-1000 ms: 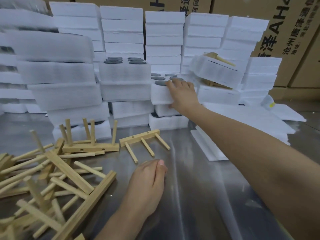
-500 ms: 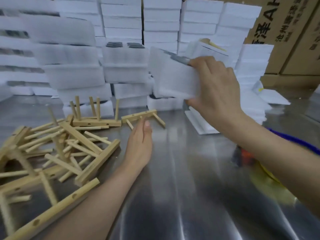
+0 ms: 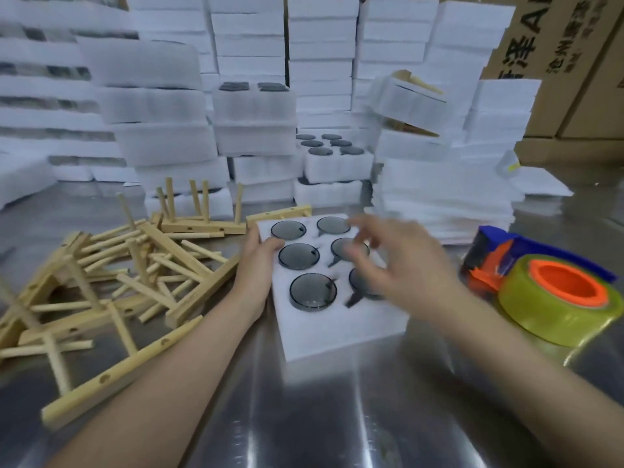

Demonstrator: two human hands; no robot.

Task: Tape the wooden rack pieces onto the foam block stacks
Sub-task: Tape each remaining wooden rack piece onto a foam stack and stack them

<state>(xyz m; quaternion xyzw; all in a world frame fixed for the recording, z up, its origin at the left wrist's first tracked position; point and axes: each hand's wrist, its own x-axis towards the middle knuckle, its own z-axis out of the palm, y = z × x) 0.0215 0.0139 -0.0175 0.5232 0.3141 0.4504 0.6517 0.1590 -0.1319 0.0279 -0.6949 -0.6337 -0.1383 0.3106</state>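
Observation:
A white foam block (image 3: 337, 329) with several dark round discs set in its top lies flat on the metal table (image 3: 320, 417) in front of me. My left hand (image 3: 258, 265) grips its left edge, thumb on top near a disc. My right hand (image 3: 398, 265) hovers blurred just above the block's right side with fingers spread and holds nothing. A heap of wooden rack pieces (image 3: 111, 282) with pegs lies to the left, one piece (image 3: 278, 213) just behind the block. A tape dispenser (image 3: 553, 292) with a yellow roll sits at the right.
Stacks of white foam blocks (image 3: 250, 106) fill the back of the table, some showing dark discs. A pile of thin foam sheets (image 3: 445, 197) stands at the right rear. Cardboard boxes (image 3: 557, 62) rise behind on the right.
The foam block that my right hand carried in the air now lies flat on the table. My right hand has let go of it, and my left hand has moved onto its left edge.

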